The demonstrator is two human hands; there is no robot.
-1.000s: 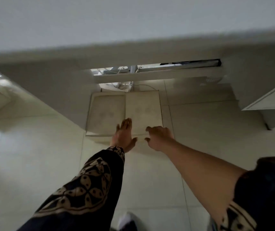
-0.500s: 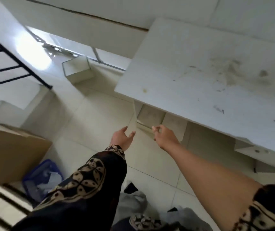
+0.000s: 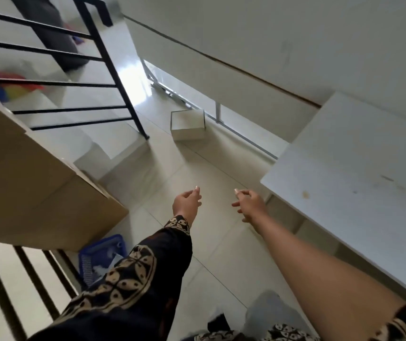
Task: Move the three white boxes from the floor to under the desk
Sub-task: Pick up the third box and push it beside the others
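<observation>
One white box [image 3: 187, 124] stands on the tiled floor far ahead, near the foot of the stairs and the wall. The white desk [image 3: 359, 183] fills the right side; pale box shapes [image 3: 283, 214] show in the shadow beneath its near edge. My left hand [image 3: 187, 204] and my right hand [image 3: 250, 204] hang in the air over bare floor, both empty with fingers loosely spread, well short of the far box.
A black stair railing [image 3: 113, 70] and white steps rise at the left. A large brown cardboard box [image 3: 32, 183] sits at the left, with a blue basket [image 3: 101, 257] below it. A metal rail [image 3: 243, 136] runs along the wall base.
My view swung up and left, away from under the desk toward the stairs. Both hands left the boxes under the desk and now hover empty over open floor.
</observation>
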